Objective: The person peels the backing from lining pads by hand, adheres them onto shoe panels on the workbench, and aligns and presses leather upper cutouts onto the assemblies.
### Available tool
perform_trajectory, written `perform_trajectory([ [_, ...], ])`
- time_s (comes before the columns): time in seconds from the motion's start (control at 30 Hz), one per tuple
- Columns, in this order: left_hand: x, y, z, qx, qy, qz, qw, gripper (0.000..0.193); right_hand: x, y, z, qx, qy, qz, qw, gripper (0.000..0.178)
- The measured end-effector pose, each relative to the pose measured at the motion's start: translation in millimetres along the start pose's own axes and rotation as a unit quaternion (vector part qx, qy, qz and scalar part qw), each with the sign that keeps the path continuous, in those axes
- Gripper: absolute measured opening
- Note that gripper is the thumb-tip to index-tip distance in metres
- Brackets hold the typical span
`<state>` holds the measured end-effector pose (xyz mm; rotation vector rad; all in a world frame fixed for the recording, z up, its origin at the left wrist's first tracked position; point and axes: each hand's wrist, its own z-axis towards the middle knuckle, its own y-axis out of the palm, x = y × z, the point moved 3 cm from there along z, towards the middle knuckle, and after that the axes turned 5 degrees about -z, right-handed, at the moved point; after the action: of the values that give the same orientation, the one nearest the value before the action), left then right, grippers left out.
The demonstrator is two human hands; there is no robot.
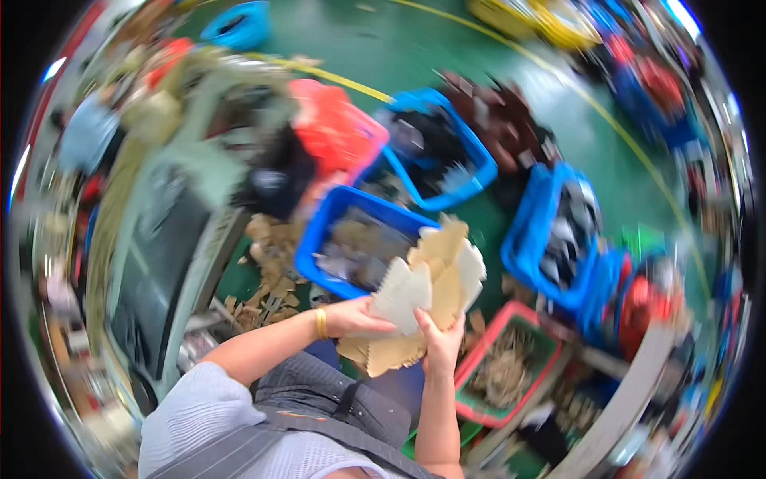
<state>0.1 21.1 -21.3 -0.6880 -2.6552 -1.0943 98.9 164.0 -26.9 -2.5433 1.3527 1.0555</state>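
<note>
Both of my hands are closed on a loose, fanned-out bundle of flat tan pieces (pixel 444 267) with zigzag-cut edges. Pale whitish pieces (pixel 401 297) of a similar cut lie among them; I cannot tell the material. My left hand (pixel 359 318), with a gold-coloured bangle at the wrist, grips the bundle's left side, thumb on top of a pale piece. On the right side my right hand (pixel 443 339) pinches the pieces, thumb uppermost. More tan pieces stick out below, between the hands. The bundle is over my lap, in front of a blue bin (pixel 309 254) holding greyish pieces.
Beyond it stand a blue crate (pixel 488 172) of dark material and a pink container (pixel 372 134) with red bags. A blue basket (pixel 517 254) and a red-rimmed basket (pixel 464 369) of tan scraps are to the right. A pale green machine (pixel 132 239) stands left, near scraps (pixel 271 263) on the floor.
</note>
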Motion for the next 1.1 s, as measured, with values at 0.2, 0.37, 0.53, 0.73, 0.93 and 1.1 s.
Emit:
perform_trajectory([
  [0.2,118,-105,-102,0.099,0.327,-0.005,0.940,0.053,-53,221,69,-0.267,-0.178,-0.098,0.942,0.070],
  [0.37,64,-168,-230,0.312,0.538,-0.283,0.730,0.036,-39,391,54,-0.412,-0.192,-0.160,0.876,0.072],
  [0.53,-152,-228,-235,0.665,0.394,-0.193,0.604,0.026,-25,523,82,-0.410,-0.253,-0.186,0.856,0.060],
  [0.73,-370,-267,-79,0.712,-0.075,0.054,0.696,0.038,12,560,163,-0.338,-0.310,-0.324,0.827,0.051],
  [0.93,-443,-287,41,0.420,-0.326,0.182,0.827,0.046,19,574,130,0.064,-0.615,-0.740,0.265,0.091],
  [1.1,-439,-325,10,0.382,-0.382,0.029,0.841,0.064,26,589,141,-0.166,-0.529,-0.758,0.343,0.090],
])
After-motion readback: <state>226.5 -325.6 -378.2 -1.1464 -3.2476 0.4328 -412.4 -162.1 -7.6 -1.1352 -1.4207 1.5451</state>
